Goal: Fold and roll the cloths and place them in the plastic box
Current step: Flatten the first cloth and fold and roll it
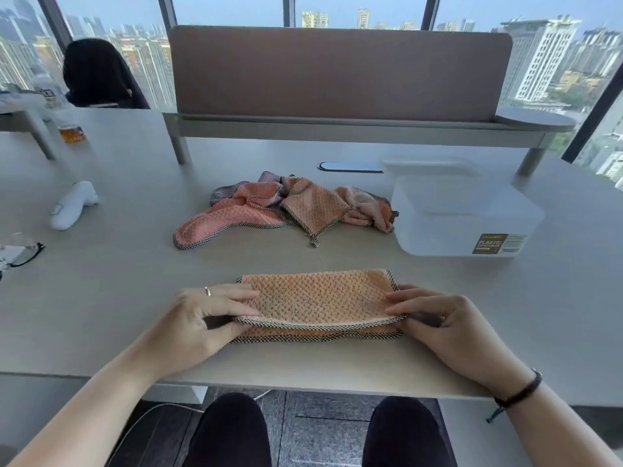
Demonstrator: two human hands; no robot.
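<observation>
folded orange cloth (317, 298) on the near part of the desk (135, 281), directly before the person, long axis running from 9 o'clock to 3 o'clock. the left hand (205, 318) holds the 9 o'clock end and the right hand (435, 318) the 3 o'clock end; both sit at the same depth, so neither is nearer the work. at each end the fingers lie over the upper layer while the thumb tucks under its checked hem, a light pinch rather than a closed fist; the upper layer is raised slightly off the lower one along the 6 o'clock edge, and the lower hem shows beneath it.

judgement: the fold is in hand but not yet pressed flat, and the roll has not begun. since the cloth lies crosswise between the hands, a roll would most readily start from one short end and travel along the long axis.

the plastic box (468, 220) stands open at 1 o'clock from the cloth, well apart, on the right hand's side; its contents cannot be made out through the frosted wall. a heap of unfolded cloths (286, 207) lies at 12 o'clock, just beside the box's left wall.
</observation>
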